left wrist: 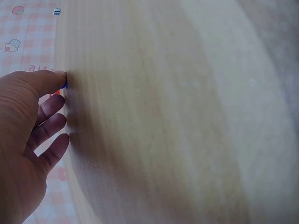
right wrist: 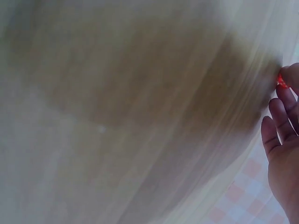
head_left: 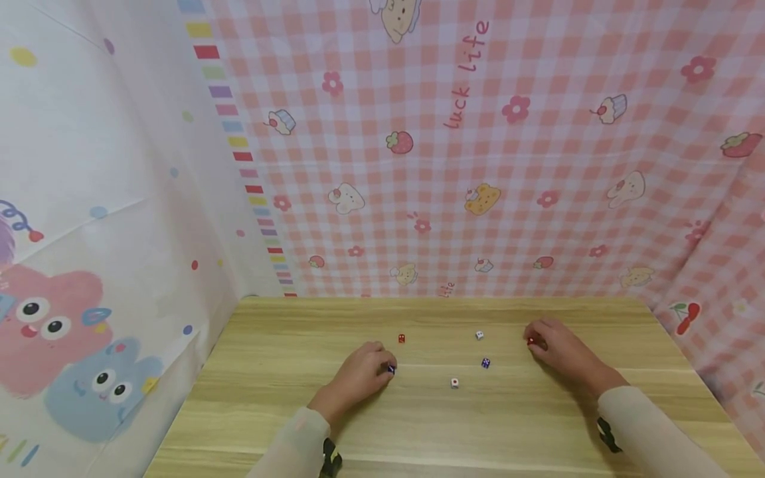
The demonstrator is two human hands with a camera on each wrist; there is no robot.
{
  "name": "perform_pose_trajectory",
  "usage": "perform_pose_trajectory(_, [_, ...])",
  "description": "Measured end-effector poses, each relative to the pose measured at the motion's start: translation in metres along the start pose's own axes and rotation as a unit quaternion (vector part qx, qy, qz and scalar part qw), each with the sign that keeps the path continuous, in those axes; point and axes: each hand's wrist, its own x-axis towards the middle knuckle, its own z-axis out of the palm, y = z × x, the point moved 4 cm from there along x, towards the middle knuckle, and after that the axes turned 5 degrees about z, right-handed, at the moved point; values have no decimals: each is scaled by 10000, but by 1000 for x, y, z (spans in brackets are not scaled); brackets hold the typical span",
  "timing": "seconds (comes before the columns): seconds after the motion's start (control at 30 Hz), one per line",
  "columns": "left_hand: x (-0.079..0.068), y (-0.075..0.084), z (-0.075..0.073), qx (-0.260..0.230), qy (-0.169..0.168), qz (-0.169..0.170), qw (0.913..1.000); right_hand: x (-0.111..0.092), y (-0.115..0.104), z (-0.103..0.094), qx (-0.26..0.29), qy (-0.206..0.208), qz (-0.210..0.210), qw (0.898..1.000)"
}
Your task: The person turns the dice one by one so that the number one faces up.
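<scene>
Your left hand (head_left: pixel 360 373) pinches a blue die (head_left: pixel 391 370) left of the nearest white die (head_left: pixel 455 384), your right hand (head_left: pixel 562 346) a red die (head_left: pixel 530 341) right of it. Probably you're picking or placing; next, lift or release cleanly.

Tabletop (head_left: pixel 448 438): light yellowish-brown, streaked wood grain, straight far edge. Lying loose upon it, four small dice, none touching. Red die (head_left: pixel 402 338), leftmost, toward the far edge. White die (head_left: pixel 479 335), to its right, dark pips. Blue die (head_left: pixel 486 363), white pips, just nearer. Second white die (head_left: pixel 455 383), single reddish pip showing, nearest of the four.
</scene>
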Motion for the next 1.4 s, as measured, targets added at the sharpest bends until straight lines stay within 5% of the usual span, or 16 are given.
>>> perform_pose_trajectory(0.63, [2, -2, 1, 26, -2, 48, 10000, -6, -28, -5, 419, -59, -162, 9990])
perform_pose_trajectory(1.4, [1, -2, 2, 41, -20, -16, 10000, -32, -91, 18, 52, -96, -1424, 9898])
